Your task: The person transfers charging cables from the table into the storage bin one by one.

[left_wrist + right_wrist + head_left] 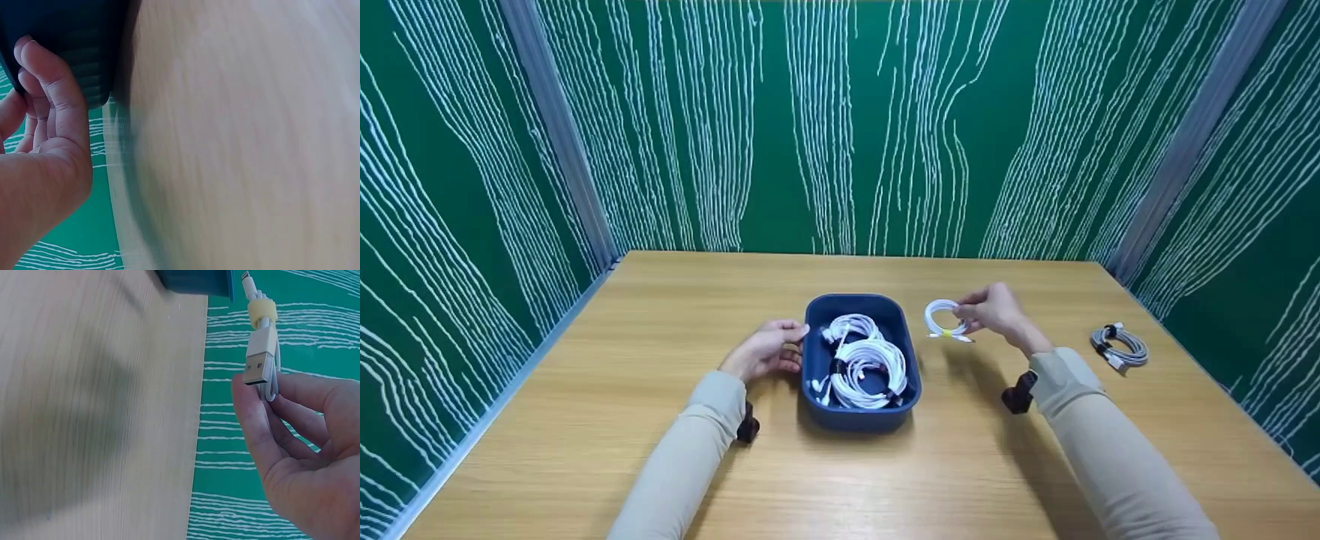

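Head view shows the right hand [994, 311] pinching a small white cable coil [945, 321] above the table [660, 450], just right of the blue bin [859, 416]; the left hand [765, 350] grips the bin's side; best keep the pinch firm and the bin steady.

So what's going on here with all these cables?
A person sits at a wooden table sorting coiled cables. Their right hand pinches a small white cable coil bound with a yellow tie, holding it in the air just right of a dark blue bin. Their left hand grips the bin's left wall. Several white cable bundles lie in the bin, and a grey coiled cable lies apart near the table's right edge.
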The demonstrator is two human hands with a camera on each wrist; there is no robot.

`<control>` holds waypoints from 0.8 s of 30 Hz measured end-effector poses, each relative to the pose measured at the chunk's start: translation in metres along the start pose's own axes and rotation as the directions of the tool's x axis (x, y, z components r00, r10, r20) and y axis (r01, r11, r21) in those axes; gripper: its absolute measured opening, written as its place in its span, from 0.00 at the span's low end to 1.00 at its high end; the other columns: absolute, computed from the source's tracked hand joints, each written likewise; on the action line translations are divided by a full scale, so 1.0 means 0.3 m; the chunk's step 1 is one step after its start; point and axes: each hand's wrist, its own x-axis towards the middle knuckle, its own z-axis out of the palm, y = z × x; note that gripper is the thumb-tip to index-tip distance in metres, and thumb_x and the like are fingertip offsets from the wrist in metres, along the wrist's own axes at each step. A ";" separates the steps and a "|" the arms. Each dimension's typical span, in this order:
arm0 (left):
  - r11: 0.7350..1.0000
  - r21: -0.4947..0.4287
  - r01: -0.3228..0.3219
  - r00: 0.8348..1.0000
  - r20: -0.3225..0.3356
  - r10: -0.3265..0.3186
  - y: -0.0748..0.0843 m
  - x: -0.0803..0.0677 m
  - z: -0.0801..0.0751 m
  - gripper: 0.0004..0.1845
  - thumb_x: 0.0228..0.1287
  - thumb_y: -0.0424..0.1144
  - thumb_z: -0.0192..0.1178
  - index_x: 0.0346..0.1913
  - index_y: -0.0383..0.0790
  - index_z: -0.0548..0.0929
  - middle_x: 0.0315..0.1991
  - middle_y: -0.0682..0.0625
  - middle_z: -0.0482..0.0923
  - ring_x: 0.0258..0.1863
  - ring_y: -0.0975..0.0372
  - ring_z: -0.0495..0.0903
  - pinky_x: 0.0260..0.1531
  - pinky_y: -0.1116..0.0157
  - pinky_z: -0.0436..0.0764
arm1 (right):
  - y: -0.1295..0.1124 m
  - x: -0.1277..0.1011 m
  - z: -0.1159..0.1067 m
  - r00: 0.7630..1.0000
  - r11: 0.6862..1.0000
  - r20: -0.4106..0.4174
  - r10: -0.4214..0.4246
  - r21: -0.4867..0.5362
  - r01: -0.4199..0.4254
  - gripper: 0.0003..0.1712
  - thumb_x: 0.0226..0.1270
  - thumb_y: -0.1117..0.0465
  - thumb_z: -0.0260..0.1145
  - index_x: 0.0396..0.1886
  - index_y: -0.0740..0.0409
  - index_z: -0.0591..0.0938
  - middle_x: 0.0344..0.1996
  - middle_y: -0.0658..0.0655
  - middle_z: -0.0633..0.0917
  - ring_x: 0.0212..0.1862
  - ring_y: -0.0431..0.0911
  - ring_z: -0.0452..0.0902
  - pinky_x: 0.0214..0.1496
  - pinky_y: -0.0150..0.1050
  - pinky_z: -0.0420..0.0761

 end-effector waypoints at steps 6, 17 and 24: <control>1.000 0.000 -0.003 1.000 0.007 0.003 -0.003 -0.004 0.000 0.06 0.74 0.38 0.50 0.37 0.43 0.72 0.21 0.51 0.74 0.19 0.62 0.75 0.22 0.68 0.78 | -0.029 0.015 0.034 1.000 1.000 0.021 -0.011 0.027 0.010 0.17 0.65 0.70 0.62 0.50 0.79 0.78 0.27 0.55 0.85 0.26 0.39 0.83 0.34 0.32 0.86; 1.000 -0.001 0.000 1.000 -0.001 0.000 0.000 -0.007 0.003 0.06 0.73 0.39 0.51 0.36 0.43 0.73 0.21 0.52 0.74 0.18 0.62 0.74 0.22 0.68 0.78 | -0.071 0.034 0.074 0.999 0.999 0.038 -0.019 0.044 0.018 0.16 0.65 0.70 0.62 0.49 0.78 0.79 0.25 0.53 0.85 0.26 0.39 0.83 0.33 0.33 0.86; 1.000 0.005 0.004 1.000 -0.007 -0.004 0.004 -0.006 0.005 0.05 0.74 0.38 0.49 0.42 0.40 0.72 0.22 0.52 0.75 0.19 0.62 0.75 0.22 0.68 0.78 | -0.102 0.041 0.098 0.999 1.000 0.032 -0.015 0.023 0.014 0.14 0.65 0.68 0.63 0.48 0.74 0.81 0.27 0.55 0.86 0.27 0.41 0.84 0.35 0.36 0.86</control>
